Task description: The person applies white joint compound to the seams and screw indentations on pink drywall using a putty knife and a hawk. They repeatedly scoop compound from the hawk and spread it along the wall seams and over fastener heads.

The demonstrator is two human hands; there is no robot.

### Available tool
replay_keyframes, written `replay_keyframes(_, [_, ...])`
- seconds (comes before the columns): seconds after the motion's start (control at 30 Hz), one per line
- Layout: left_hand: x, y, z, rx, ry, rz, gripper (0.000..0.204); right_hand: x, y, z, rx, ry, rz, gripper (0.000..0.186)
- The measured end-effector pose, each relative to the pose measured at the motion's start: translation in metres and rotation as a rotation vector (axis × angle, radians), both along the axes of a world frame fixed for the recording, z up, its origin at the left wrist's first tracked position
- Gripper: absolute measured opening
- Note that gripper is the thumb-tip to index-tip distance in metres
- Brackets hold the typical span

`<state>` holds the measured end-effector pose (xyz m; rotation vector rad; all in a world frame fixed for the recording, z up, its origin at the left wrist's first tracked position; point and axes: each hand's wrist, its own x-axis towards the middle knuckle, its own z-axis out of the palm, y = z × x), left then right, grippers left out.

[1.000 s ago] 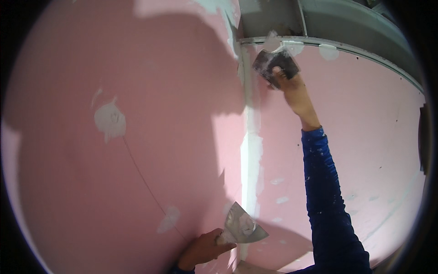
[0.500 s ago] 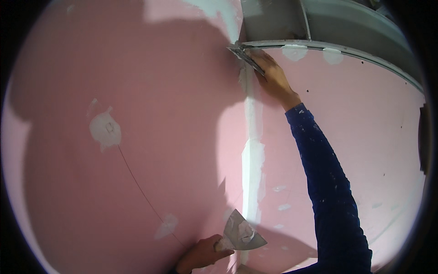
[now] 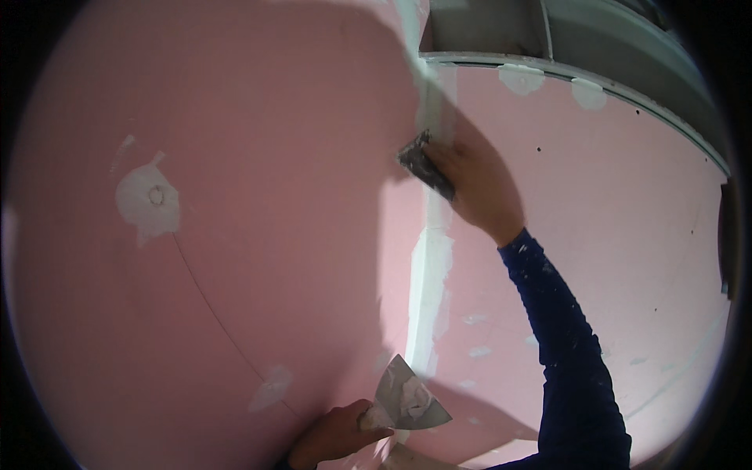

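Well — two scrapers [image 3: 423, 166] [image 3: 389, 399], two hands [image 3: 482, 189] [image 3: 335, 435]

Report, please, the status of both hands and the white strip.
Right hand grips dark flat blade over white strip. Left hand holds grey scraper bearing pale paste. Strip's right edge ragged. Scraper hides some lower strip from view.

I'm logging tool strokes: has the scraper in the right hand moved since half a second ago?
Yes: the dark scraper has moved down the corner seam, away from the metal rail.
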<state>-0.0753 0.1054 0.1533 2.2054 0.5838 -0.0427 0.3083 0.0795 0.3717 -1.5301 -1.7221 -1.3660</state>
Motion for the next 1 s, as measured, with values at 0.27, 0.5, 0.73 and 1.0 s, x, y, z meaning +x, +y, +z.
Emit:
replay_keyframes(0.27, [0.002, -0.001, 0.001, -0.004, 0.031, 0.003, 0.07, 0.003, -0.007, -0.016, 0.109, 0.167, 0.259, 0.05])
replay_keyframes(0.5, [0.001, 0.002, -0.007, 0.027, -0.008, -0.01, 0.069, 0.028, 0.012, 0.099, 0.172, 0.05, 0.294, 0.053])
replay_keyframes(0.73, [0.002, 0.003, -0.005, -0.068, 0.018, -0.001, 0.077, 0.038, 0.026, 0.107, 0.102, 0.204, 0.287, 0.053])
replay_keyframes(1.0, [0.002, 0.005, 0.002, -0.037, 0.062, -0.044, 0.076, 0.042, 0.029, 0.115, 0.082, 0.126, 0.224, 0.054])
